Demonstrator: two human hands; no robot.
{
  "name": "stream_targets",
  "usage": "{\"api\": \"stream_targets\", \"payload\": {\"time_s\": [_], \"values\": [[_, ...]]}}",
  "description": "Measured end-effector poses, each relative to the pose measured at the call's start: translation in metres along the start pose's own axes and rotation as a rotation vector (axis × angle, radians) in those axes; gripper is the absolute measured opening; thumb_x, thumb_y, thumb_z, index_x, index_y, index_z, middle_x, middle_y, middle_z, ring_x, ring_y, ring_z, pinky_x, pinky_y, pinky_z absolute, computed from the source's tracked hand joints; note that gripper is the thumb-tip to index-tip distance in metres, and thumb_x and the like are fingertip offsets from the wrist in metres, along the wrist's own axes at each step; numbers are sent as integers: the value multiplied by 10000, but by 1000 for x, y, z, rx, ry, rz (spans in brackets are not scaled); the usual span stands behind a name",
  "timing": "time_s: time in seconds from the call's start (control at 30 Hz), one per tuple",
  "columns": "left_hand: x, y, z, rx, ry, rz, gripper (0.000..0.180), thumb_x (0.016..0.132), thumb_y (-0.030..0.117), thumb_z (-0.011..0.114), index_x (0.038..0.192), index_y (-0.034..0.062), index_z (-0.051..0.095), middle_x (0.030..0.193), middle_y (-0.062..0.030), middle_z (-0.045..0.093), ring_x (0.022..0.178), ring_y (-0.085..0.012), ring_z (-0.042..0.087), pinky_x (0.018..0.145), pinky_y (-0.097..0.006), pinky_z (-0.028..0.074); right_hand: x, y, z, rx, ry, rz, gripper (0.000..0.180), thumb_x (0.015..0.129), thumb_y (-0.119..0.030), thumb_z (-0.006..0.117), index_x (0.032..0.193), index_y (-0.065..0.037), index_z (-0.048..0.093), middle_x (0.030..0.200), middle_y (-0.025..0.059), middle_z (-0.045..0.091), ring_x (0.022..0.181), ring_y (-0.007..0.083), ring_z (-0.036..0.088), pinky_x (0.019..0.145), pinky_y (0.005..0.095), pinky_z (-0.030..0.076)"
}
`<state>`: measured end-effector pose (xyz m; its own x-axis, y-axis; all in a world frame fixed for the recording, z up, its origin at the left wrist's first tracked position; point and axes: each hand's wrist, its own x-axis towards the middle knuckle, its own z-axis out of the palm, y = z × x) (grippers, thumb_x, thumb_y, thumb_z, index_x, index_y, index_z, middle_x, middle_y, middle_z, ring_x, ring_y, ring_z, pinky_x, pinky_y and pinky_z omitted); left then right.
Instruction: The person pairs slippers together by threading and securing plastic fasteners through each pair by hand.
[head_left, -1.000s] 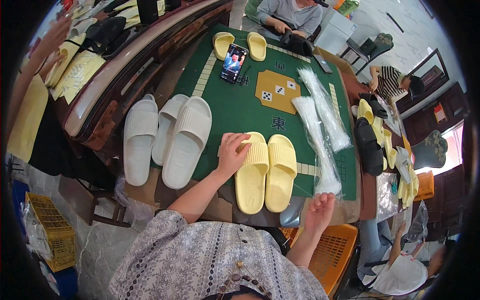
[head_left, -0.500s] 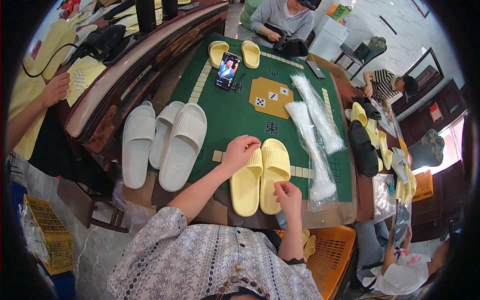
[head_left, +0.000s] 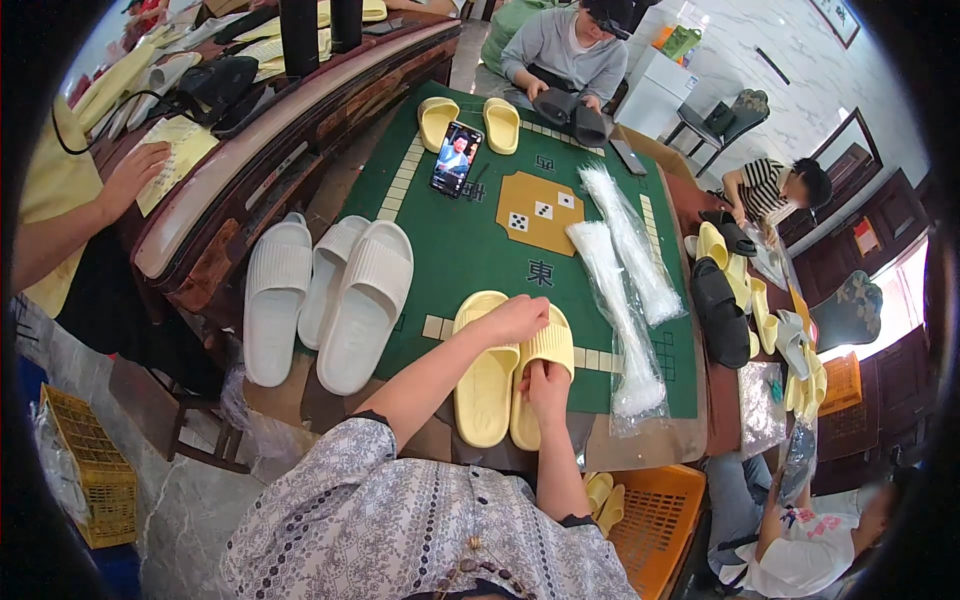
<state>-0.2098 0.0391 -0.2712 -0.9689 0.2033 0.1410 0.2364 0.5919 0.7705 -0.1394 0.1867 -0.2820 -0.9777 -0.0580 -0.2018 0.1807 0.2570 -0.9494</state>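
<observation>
The left hand (head_left: 520, 320) lay across one yellow slipper (head_left: 525, 427), the right hand (head_left: 546, 388) at its foot opening; any grip was hidden. It and its twin (head_left: 484, 408) straddled the near edge of the green mat (head_left: 450, 258); a hard tug might have toppled one. Beyond the mat, a person (head_left: 550, 48) held black slippers (head_left: 588, 128).

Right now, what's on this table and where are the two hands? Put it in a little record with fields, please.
Left hand: across the tops of the near yellow slippers
Right hand: at the foot opening of the right slipper
Left side: three pale grey slippers
Right side: two bundles of white strands in clear plastic
Far end: another yellow pair; a lit phone
Surface: green mat
Across: a person holding dark slippers
</observation>
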Motion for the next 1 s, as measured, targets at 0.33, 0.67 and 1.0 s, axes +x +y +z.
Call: {"api": "stream_targets", "payload": {"time_s": [0.33, 0.67, 1.0], "values": [[-7, 0, -3, -134, -87, 25, 166, 867, 194, 570, 928, 41, 588, 915, -156, 636, 909, -330, 593, 800, -419, 469, -5, 15, -2, 159, 62, 72, 180, 916, -82, 490, 797, 17, 582, 626, 61, 582, 450, 116, 535, 398, 238, 421], [-10, 4, -6, -140, -99, -1, 166, 883, 201, 541, 940, 48, 571, 917, -127, 631, 958, -312, 549, 859, -417, 440, -3, 8, 2, 253, 101, 64, 142, 860, -36, 488, 772, -18, 598, 608, 25, 564, 469, 83, 470, 425, 230, 355], [-1, -14, -1, -224, -150, 21, 162, 855, 199, 577, 925, 54, 596, 904, -131, 638, 888, -287, 593, 795, -387, 477, -1, 10, 7, 220, 130, 78, 102, 870, -36, 494, 826, -13, 582, 613, 20, 545, 465, 81, 470, 410, 230, 350]]}}
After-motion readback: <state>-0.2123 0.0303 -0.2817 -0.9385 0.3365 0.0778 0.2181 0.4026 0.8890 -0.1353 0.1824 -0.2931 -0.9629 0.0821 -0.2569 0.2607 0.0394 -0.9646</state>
